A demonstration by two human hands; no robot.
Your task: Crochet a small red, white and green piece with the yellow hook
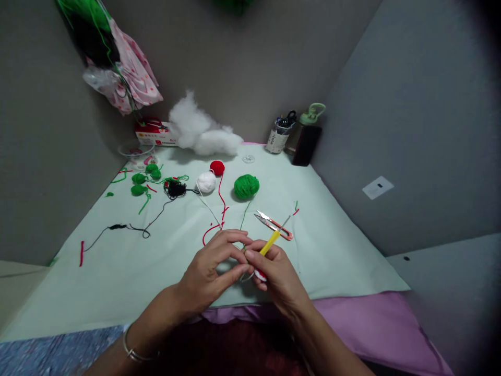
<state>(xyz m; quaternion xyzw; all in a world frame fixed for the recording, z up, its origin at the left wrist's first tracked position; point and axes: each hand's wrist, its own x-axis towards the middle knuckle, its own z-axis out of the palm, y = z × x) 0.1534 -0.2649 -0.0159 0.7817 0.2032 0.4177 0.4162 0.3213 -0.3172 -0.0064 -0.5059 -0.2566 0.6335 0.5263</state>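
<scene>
My right hand is closed on a crochet hook with a yellow handle; its metal shaft points up and away. A small red and white crocheted piece shows beneath the right fingers, partly hidden. My left hand meets the right one fingertip to fingertip, pinching green yarn by the look of it, though the fingers cover most of it. That strand leads back to a green yarn ball. Just beyond my right hand lie thread snips with orange handles.
White and red yarn balls, tangled black yarn and small green pieces lie on the pale tabletop. Behind stand white stuffing, a plastic tub, a pen cup, a bottle and a dark phone-like slab.
</scene>
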